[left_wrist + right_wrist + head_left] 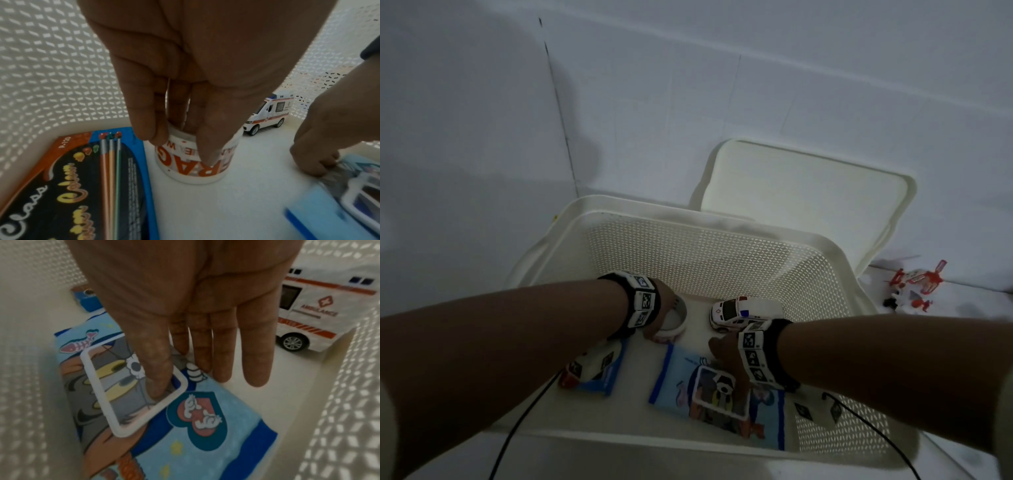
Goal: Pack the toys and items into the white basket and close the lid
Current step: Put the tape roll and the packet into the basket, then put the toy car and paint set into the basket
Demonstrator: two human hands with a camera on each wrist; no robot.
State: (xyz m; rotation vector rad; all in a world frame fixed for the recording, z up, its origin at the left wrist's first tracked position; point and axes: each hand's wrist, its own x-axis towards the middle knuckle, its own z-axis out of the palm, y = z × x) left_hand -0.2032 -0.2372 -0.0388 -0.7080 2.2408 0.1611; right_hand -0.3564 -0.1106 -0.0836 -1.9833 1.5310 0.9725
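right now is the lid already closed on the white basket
No, the lid leans against the wall behind the open white basket.

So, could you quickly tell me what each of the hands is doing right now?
Left hand: pinching the white roll of orange-lettered tape.
Right hand: open, thumb touching the blue cartoon-printed cloth book.

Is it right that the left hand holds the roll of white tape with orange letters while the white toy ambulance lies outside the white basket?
Not quite. The white toy ambulance stands inside the white perforated plastic basket, as the head view shows. The left hand does hold the roll of white tape with orange letters.
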